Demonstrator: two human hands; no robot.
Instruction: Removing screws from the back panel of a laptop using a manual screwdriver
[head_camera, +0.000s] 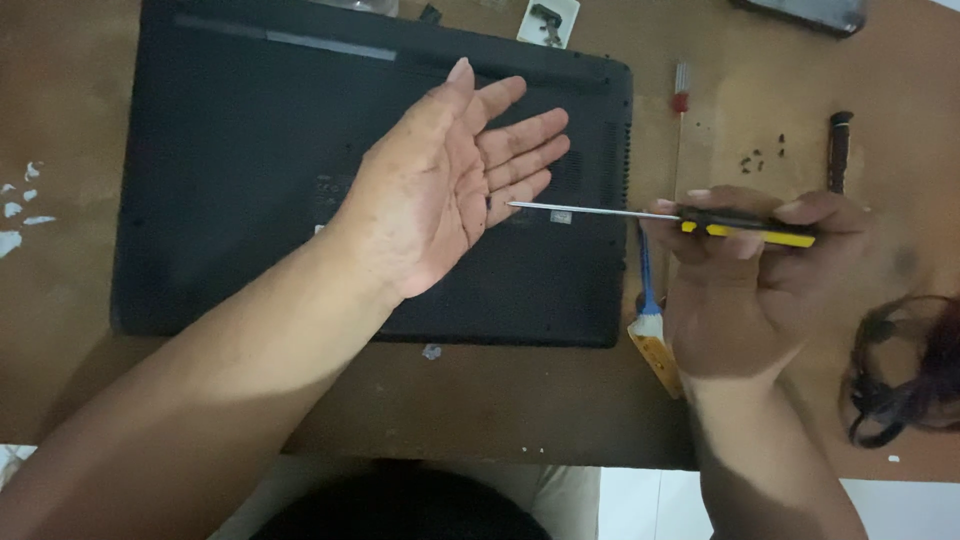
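A black laptop (300, 150) is laid bottom-up on a brown wooden table (480, 400), its underside facing the camera. The left hand (440, 185) is held above the right half of that underside, palm up and fully open, fingers spread and slightly curled; nothing is gripped in it. A screwdriver (690, 220) with a black and yellow handle is clasped in the right hand (745, 270), the fingers being wrapped closed around the handle just off the laptop's right edge. The thin metal shaft is pointed leftward and held almost level, and its tip is seen at the fingertips of the left hand; whether it touches them cannot be told.

Part of the laptop's underside is hidden by the left hand and forearm. Below the right hand, a blue-handled brush (650, 320) with a yellow-orange end is partly covered by the wrist. A second, slimmer screwdriver (680, 110) with a red and clear handle is laid beyond the laptop's right edge, and near it several small dark screws (762, 155) are scattered beside a dark cylindrical tool (838, 150). A coil of black cable (900, 370) is piled at the table's right edge. White flecks (20, 205) are seen at the far left.
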